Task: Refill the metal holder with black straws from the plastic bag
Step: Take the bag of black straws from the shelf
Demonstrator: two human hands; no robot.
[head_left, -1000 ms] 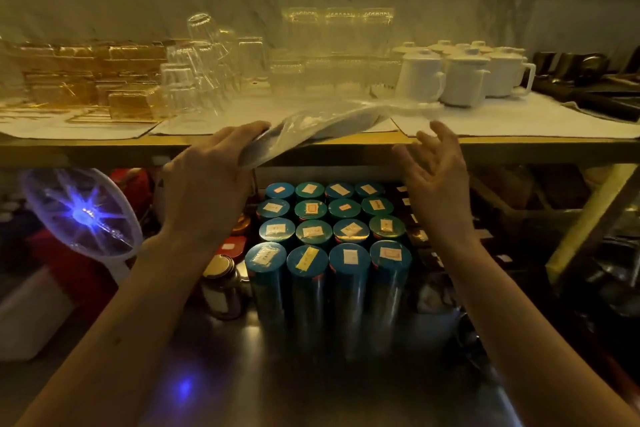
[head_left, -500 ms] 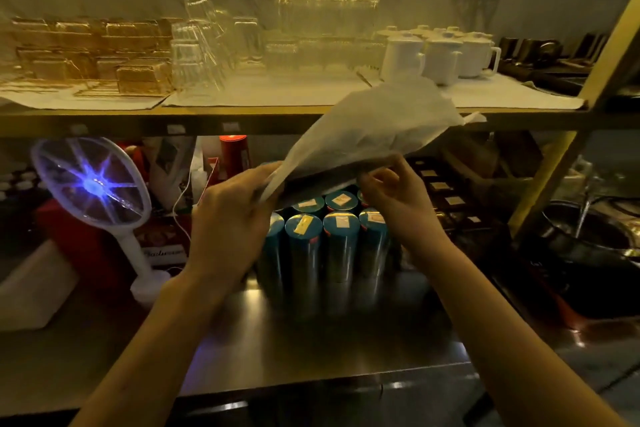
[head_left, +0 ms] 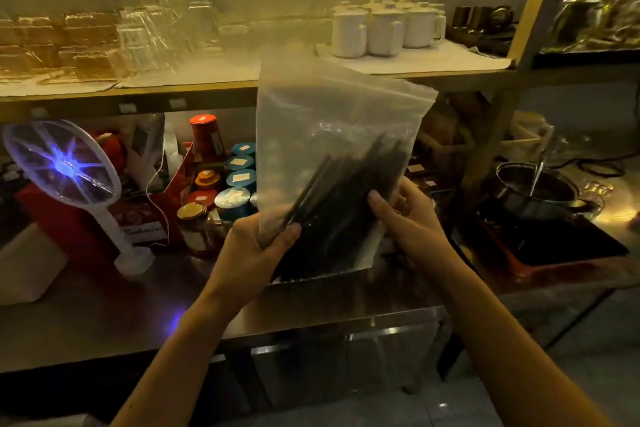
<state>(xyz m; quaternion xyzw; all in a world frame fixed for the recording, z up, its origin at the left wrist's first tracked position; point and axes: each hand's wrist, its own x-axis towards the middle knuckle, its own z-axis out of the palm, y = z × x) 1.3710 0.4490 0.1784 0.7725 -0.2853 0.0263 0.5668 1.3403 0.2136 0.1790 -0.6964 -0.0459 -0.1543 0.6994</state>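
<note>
I hold the plastic bag [head_left: 332,114] upright in the air with both grips, above the middle of the steel surface [head_left: 104,308] and a little behind its front edge. The left grip [head_left: 256,250] grasps the lower left corner of the bag: the thumb is on the front side and the fingers are curled behind it. The right grip [head_left: 408,218] grasps the lower right side, with the thumb pressed on the front of the plastic and the fingers behind.

The black straws [head_left: 346,204] are inside the bag, in a bundle in its lower half. They lie slanted, with their upper ends pointing to the upper right. The upper half of the bag is only clear plastic, and its top edge comes in front of the shelf [head_left: 138,94].

Along the back edge of the surface, under the shelf, I see teal tins [head_left: 239,177] with labels on the lids, a red can [head_left: 206,139] and a jar with a gold lid [head_left: 192,215]. Toward the left end stands an electric swatter [head_left: 62,163] with a blue glow – its base is on the surface. Toward the right end a metal pot [head_left: 533,191] sits on a black cooker [head_left: 554,243].

On the shelf stand white mugs [head_left: 384,31] and clear glasses [head_left: 152,31] – the glasses are blurred.
</note>
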